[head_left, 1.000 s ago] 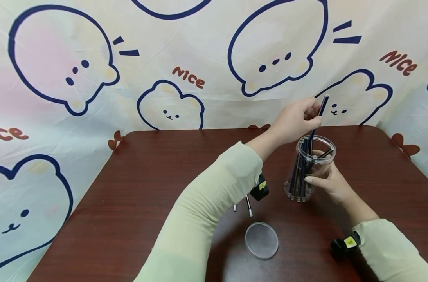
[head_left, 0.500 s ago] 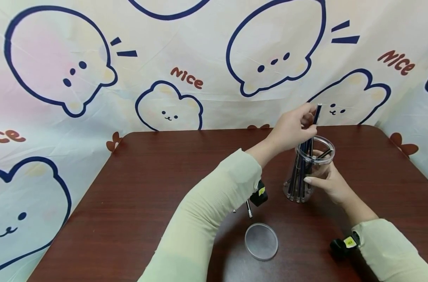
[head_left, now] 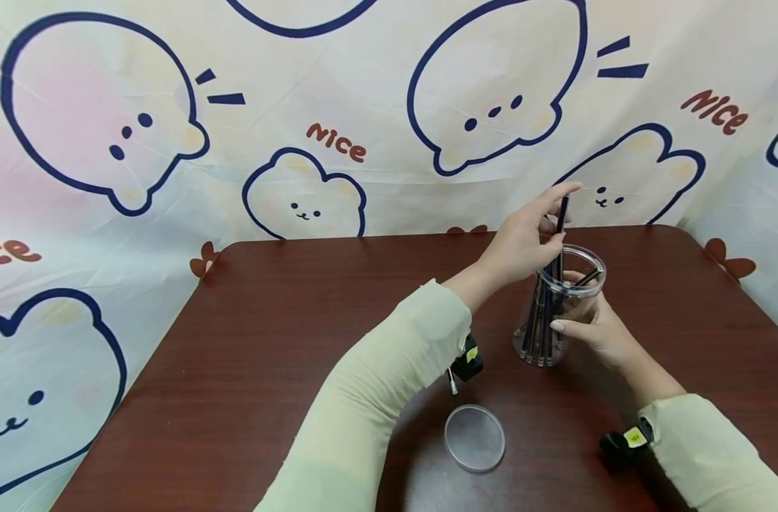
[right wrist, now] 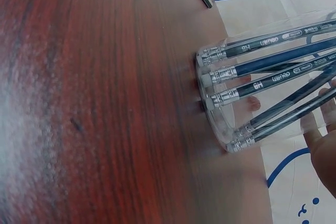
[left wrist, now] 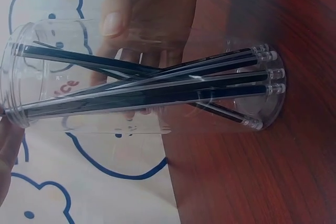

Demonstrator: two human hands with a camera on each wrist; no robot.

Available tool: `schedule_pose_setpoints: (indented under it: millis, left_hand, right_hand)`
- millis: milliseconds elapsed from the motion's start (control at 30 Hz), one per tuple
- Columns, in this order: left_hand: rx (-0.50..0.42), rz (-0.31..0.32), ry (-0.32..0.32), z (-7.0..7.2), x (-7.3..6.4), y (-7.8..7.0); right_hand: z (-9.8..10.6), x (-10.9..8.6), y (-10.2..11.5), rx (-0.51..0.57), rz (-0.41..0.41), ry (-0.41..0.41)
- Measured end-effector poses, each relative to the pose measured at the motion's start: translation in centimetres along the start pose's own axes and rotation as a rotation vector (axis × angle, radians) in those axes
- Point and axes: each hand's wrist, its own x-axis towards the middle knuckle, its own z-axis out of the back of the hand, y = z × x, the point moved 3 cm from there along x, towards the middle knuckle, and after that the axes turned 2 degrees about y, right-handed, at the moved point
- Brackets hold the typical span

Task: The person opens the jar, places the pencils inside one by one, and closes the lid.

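Toward the far right corner of the bench, the right hand has its fingers round a clear cylindrical plastic jar — the left hand pinches a slim dark pencil partway inside.

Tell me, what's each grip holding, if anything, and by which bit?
The right grip holds the clear jar around its side. The left grip is at the upper end of a pencil; whether it pinches it, I can't tell.
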Motion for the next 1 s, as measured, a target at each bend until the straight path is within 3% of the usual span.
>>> schedule_pose_setpoints:
  millis: [433,567,733,867,1000]
  left_hand:
    - [0.112,-0.054,0.015,-0.1,-0.4,0.1]
    - [0.189,-0.079,0.024,-0.1,-0.6,0.1]
    - [0.316,-0.081,0.078,-0.2,-1.0,0.1]
    - [0.24,-0.025,0.106,-0.2,-1.1,0.3]
    - [0.082,0.036,0.068,0.2,-1.2,0.9]
  right_hand:
    - [0.0,0.1,0.2,0.001,-0.007,-0.01]
    - [0.1,0.1,0.0,0.01,-0.015,-0.006]
    - [0.2,0.0,-0.2,0.021,-0.005,0.011]
    - [0.4,0.1,-0.7,0.053,0.042,0.017]
    - [0.2,0.1,-0.6,0.072,0.084,0.02]
